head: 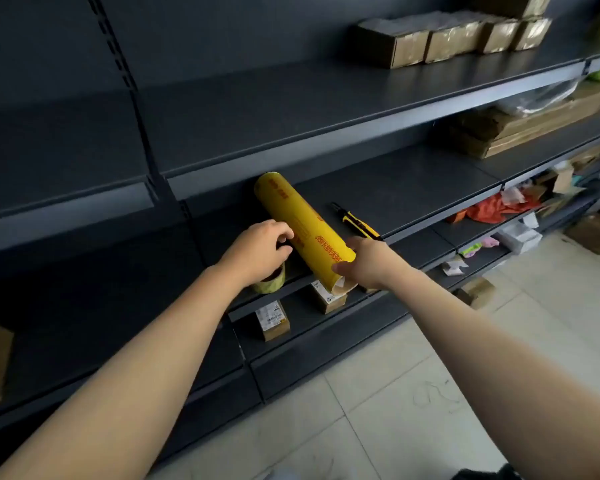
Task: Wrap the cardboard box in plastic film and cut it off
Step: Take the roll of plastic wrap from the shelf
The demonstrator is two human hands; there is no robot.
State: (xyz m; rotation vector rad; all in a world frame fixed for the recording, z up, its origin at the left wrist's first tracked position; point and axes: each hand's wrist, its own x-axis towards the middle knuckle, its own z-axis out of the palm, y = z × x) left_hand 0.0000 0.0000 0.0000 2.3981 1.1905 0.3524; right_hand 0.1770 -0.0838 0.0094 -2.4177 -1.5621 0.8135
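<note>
Red print on yellow film roll (291, 209), too blurred to read

I am seeing both bare arms stretching forward. The left forearm is pointing between 1 and 2 o'clock, the right one between 10 and 11 o'clock. The left hand (257, 251) is lying palm down with fingers curling, their tips against the 9 o'clock side of the film roll (302, 220); whether they are pinching, I cannot tell. The right hand (366, 263) is gripping the roll's near end, thumb below, fingers over it.
</note>
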